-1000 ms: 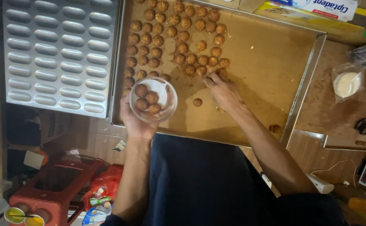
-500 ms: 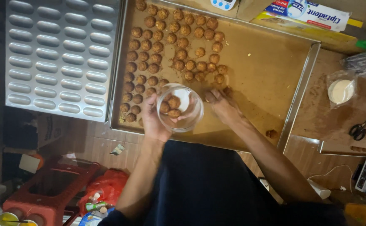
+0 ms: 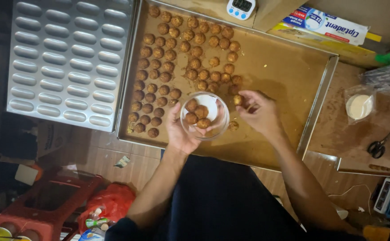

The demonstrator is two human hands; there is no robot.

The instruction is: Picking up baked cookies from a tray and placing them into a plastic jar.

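Observation:
My left hand (image 3: 180, 132) cups a small clear bowl (image 3: 204, 115) from below; several brown crumb-coated balls lie in it. My right hand (image 3: 258, 111) sits just right of the bowl, its fingertips pinching one brown ball (image 3: 238, 99). Both hands hover over a large metal baking tray (image 3: 288, 76) lined with brown paper. Many more coated balls (image 3: 172, 67) lie in rows on the tray's left and far part. One loose ball (image 3: 233, 126) rests on the tray beside the bowl.
A silver moulded pan with oval wells (image 3: 68, 60) lies left of the tray. A white timer (image 3: 241, 7) and a long box (image 3: 326, 26) sit at the far edge. A small cup in a plastic bag (image 3: 359, 106) and scissors (image 3: 377, 146) lie right. A red stool (image 3: 43, 205) stands below.
The bowl in my left hand has shifted right across the tray toward its middle. My right hand has come in beside the bowl and now pinches a ball.

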